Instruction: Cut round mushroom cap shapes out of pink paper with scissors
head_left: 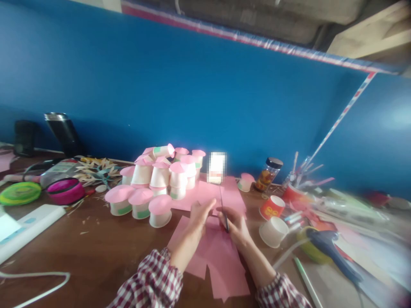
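Note:
My left hand (199,218) is at the middle of the table, its thumb stretched forward and its fingers closed on pink paper (221,252). Close beside it, my right hand (236,226) is closed around what look like scissors (226,221), with a dark handle and a thin blade pointing away from me. More pink paper (233,192) lies flat just beyond both hands. To the left stand several upturned paper cups (160,218) with pink paper discs on top, some stacked. One more capped cup (246,184) sits apart, beyond my right hand.
On the right are a red cup (272,207), a white cup (274,232), a lidded jar (269,174) and a glue gun (335,252). On the left lie a power strip (35,226) and a magenta round case (65,190). A blue wall (205,94) closes off the back.

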A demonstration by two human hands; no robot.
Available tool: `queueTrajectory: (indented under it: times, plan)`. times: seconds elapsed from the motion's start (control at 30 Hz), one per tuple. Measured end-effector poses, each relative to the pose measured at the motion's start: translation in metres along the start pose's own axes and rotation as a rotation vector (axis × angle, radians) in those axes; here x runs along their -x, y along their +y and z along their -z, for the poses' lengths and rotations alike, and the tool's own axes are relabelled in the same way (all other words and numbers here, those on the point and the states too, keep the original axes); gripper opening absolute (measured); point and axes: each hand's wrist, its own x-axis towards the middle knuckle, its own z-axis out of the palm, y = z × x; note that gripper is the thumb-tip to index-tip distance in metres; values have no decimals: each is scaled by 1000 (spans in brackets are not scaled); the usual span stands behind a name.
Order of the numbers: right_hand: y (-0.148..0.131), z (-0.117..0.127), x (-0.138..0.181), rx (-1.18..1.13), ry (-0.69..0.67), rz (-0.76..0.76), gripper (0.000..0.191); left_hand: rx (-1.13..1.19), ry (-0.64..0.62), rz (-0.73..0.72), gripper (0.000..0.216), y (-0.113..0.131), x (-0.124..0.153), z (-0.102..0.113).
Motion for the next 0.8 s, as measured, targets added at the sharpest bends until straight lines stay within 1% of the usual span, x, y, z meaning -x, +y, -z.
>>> queueTrajectory:
  times: [0.1, 0.27, 0.43, 0.7, 0.8]
  plan:
    - [1, 1, 0, 9, -4, 3, 42, -20, -15, -3, 29, -1, -2, 1]
    - [6, 1, -2, 8, -2, 8, 40, -19, 21, 19, 31, -3, -4, 1]
    - [6, 0, -1, -8, 12, -5, 39, 5, 29, 26, 32, -4, -4, 0]
    - [4, 0, 0, 1, 2, -1, 40, -23, -10, -7, 31, -6, -6, 2]
    - [5, 1, 0, 4, -2, 10, 38, -50, 0, -1, 30, -6, -4, 2]
